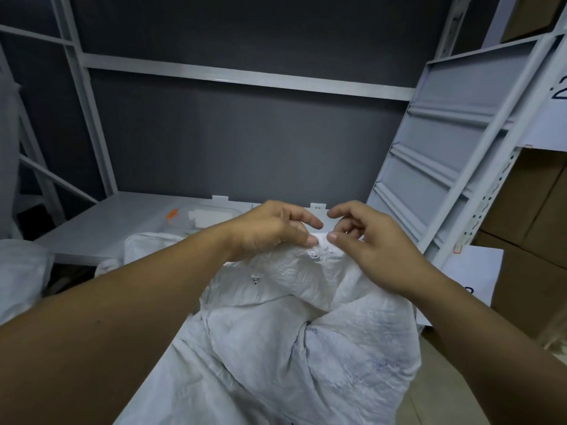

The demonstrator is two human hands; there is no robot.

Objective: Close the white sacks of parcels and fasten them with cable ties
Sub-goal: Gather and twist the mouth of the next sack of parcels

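White sack [291, 348]: woven plastic cloth is noted, creased and crinkled, with a faint sheen; frayed loose threads are seen at the top edge.
Second sack [18, 271]: similar white woven cloth is recorded; detail is blurred.
Shelving frame [245, 78]: painted metal is noted, pale grey, smooth, satin finish.
Shelf panel [445, 142]: ribbed sheet metal is recorded, painted, smooth, low gloss.
Surface [116, 228]: painted sheet metal is noted, smooth and matt.
Container [211, 217]: clear plastic is seen, glossy.
Wall [245, 133]: a dark grey matt finish is recorded, finely grained.
Cardboard boxes [527, 204]: brown card is noted, matt, uncoated.
Paper sheets [472, 271]: white paper is seen, smooth and matt.
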